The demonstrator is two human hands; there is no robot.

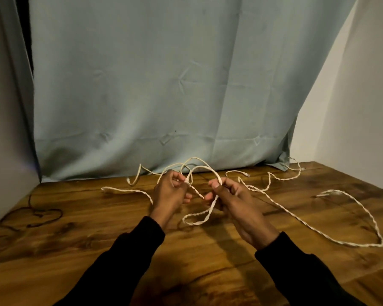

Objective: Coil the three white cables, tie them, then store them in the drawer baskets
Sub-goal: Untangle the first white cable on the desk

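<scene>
head view shows the left hand (171, 192) pinching a white cable (205, 171) near its plug while the right hand (234, 200) pinches the same looped strand, both raised over the wooden table (75, 239), loose cables trailing toward two and ten o'clock.

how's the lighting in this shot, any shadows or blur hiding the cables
Head view: dim, warm light; the wooden table falls into deep shadow near the bottom edge, and the black sleeves merge with it. The white cables stand out clearly, though soft focus blurs their braiding. Wide-angle distortion bows the table's edges. Left hand and right hand read clearly.
</scene>
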